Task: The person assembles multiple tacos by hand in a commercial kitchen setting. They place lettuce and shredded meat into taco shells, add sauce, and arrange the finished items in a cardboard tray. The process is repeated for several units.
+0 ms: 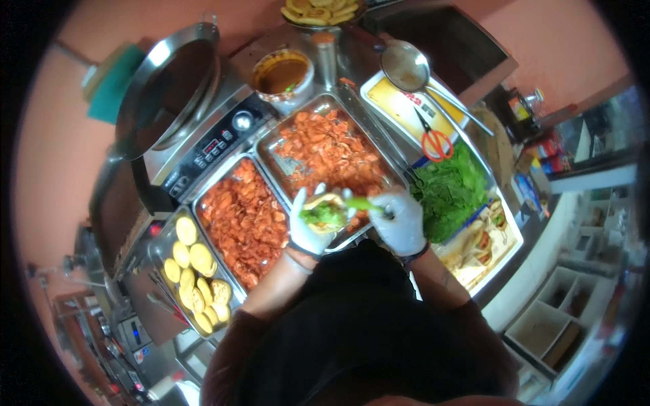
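My left hand [308, 227], in a white glove, cups a split round bun [323, 210] with green lettuce inside it. My right hand [401, 218], also gloved, pinches a strip of green leaf [362, 203] that reaches into the bun. Both hands hover over the near edge of a metal tray [271, 139] full of orange fried shrimp [332, 152]. A pile of lettuce leaves [450, 193] lies just right of my right hand.
A second tray of fried shrimp [245, 220] sits to the left, then a tray of round yellow cakes [193, 271]. Behind are a wok [169, 88] on an induction cooker [217, 145], a sauce tub [281, 73], a strainer ladle [406, 66] and red-handled scissors [435, 141].
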Available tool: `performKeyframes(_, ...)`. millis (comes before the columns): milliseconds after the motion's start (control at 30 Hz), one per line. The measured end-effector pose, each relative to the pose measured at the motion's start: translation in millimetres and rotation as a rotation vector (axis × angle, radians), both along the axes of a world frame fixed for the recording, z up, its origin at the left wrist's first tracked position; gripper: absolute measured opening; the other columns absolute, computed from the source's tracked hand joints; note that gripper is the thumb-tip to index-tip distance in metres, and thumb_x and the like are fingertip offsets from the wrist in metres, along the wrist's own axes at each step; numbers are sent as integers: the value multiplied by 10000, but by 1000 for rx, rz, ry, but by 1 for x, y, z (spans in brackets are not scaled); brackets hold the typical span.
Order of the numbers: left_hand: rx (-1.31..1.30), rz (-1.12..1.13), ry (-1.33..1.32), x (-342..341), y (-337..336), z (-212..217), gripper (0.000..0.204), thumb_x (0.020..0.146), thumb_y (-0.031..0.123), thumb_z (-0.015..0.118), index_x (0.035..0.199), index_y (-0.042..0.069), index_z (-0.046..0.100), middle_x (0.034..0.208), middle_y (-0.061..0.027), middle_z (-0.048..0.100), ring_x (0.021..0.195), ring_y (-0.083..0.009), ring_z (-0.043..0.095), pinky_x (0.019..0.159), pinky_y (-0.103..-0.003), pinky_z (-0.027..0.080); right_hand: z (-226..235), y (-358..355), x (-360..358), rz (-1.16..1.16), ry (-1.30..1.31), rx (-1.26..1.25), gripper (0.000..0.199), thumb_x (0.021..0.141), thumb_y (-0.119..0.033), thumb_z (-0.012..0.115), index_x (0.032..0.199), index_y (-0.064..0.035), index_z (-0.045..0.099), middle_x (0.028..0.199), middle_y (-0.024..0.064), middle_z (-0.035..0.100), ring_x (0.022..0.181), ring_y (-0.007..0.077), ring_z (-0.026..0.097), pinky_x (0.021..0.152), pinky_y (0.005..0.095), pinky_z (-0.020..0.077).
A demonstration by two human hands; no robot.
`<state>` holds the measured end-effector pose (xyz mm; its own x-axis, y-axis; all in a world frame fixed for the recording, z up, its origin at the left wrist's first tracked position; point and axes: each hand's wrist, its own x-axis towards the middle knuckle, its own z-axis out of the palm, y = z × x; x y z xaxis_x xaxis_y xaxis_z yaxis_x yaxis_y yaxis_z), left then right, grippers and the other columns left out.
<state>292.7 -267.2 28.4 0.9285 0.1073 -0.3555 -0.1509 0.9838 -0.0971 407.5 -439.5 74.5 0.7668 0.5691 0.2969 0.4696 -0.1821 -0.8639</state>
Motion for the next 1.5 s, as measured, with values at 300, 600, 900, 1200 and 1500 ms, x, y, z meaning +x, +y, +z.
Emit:
performKeyframes(300, 81, 69, 71, -11, -2, -1, 447, 1014, 452, 562, 1242, 74, 631, 1236, -203, 675, 1156, -356, 641, 1027, -493, 501, -9, 53, -35, 156, -503, -396, 140, 934, -202, 611, 982, -92, 684, 832, 100, 633, 715, 282, 650, 608, 425, 516)
performKeyframes(600, 30, 134, -19, -23, 5, -11, 388, 1014, 456, 567, 1203, 127, 644, 1269, -217, 639, 1278, -420, 552, 1056, -550, 473, -2, 48, -46, 499, -173, -410, 305, 994, -216, 572, 1250, -93, 683, 1095, 172, 659, 982, 346, 664, 849, 414, 546)
performKeyframes(900, -28, 269, -65, -41, 24, 0, 426, 972, 479, 606, 1181, 117, 688, 1259, -202, 645, 1252, -370, 577, 1041, -547, 493, -30, 18, 22, 360, 0, -190, 279, 984, -141, 602, 1235, -63, 696, 1077, 157, 669, 990, 320, 657, 911, 392, 521)
performKeyframes(1200, 35, 495, 49, -107, 45, -5, 496, 996, 483, 565, 1267, 74, 641, 1264, -191, 645, 1249, -377, 551, 1069, -536, 460, -66, 51, -11, 324, -166, -967, 917, 723, -283, 882, 1510, -213, 416, 1369, 211, 485, 1173, 401, 577, 952, 460, 535)
performKeyframes(1500, 29, 497, 50, -118, 32, -19, 579, 1002, 529, 508, 1372, 90, 576, 1349, -184, 606, 1280, -398, 527, 1070, -570, 441, -109, 58, -1, 364, -238, -942, 489, 804, -113, 741, 1273, -178, 618, 1158, 164, 554, 1015, 405, 640, 823, 497, 566)
